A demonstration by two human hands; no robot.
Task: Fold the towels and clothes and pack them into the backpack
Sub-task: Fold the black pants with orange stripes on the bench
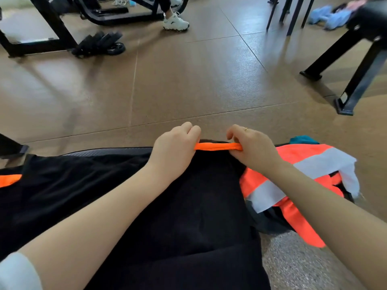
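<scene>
Head view, going left to right. Far left, an orange trim patch (9,180) shows on the black garment (125,195), which lies spread flat across the desk (293,258) in front of us and covers most of it. A white sleeve cuff (16,271) sits at the bottom left corner on our left arm.

Our left hand (174,149) has its fingers curled, pinching the left end of the orange collar band (217,146) at the far edge of the black garment. Our right hand (251,146) pinches the right end of the same band, a ring visible on one finger. The hands are a short way apart, with the band stretched straight between them.

Just right of the black garment lies a crumpled orange vest with grey reflective stripes (297,174), touching the garment's edge. A teal cloth (303,140) peeks out behind the vest. Bare speckled desk surface shows at the bottom right.

Backpack: can't tell where it is.

Background on the brown floor (188,80): black frame legs upper left, a white sneaker (176,21) top centre, blue fabric (328,15) top right, a black bench leg (356,80) at right.
</scene>
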